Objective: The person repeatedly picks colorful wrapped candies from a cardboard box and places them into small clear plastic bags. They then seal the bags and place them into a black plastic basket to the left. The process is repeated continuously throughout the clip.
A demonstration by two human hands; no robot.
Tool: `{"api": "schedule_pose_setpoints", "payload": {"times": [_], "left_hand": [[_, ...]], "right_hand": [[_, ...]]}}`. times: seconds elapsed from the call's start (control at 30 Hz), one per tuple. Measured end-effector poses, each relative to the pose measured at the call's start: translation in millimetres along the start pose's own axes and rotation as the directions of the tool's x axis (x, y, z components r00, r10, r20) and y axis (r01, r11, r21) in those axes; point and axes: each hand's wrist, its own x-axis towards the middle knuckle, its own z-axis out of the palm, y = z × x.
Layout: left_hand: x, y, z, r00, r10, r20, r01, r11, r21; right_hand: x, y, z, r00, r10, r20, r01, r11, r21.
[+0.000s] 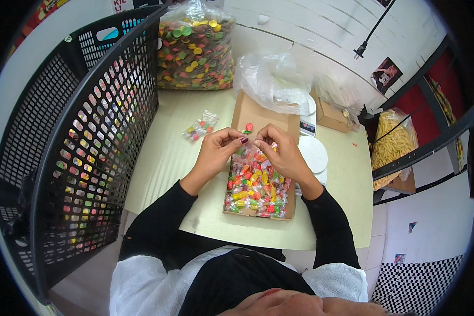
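Observation:
My left hand (220, 151) and my right hand (281, 151) meet above a cardboard box (295, 211). Between them, thumbs and fingertips pinch the top edge of a small clear plastic bag (252, 143). Its lower part is hard to tell from the wrapped candies (258, 183) heaped in the near part of the box. A red wrapped candy (249, 126) lies apart on the bare cardboard just beyond my fingers. Left of the box, a small zip bag (200, 126) with several colourful candies rests on the table (170, 158).
At my left stands a tall black plastic basket (102, 102) holding colourful packets. A large bag of coloured snack discs (195, 51) occupies the back. Crumpled clear plastic (274, 81) covers the box's far end. White kitchen scales (313, 155) sit at right, near a bag of yellow snacks (393, 142).

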Motion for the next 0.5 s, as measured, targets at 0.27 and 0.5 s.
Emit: {"api": "schedule_pose_setpoints", "payload": {"times": [0.27, 0.5], "left_hand": [[-1.6, 1.4, 4.7, 0.991, 0.119, -0.054, -0.110, 0.983, 0.146], [-4.7, 0.9, 6.9, 0.986, 0.164, -0.013, -0.161, 0.979, 0.129]], "right_hand": [[-0.9, -0.2, 5.7, 1.000, -0.016, -0.020, 0.017, 0.999, 0.046], [-2.1, -7.8, 10.0, 0.998, -0.041, -0.045, 0.042, 0.999, 0.013]]}}
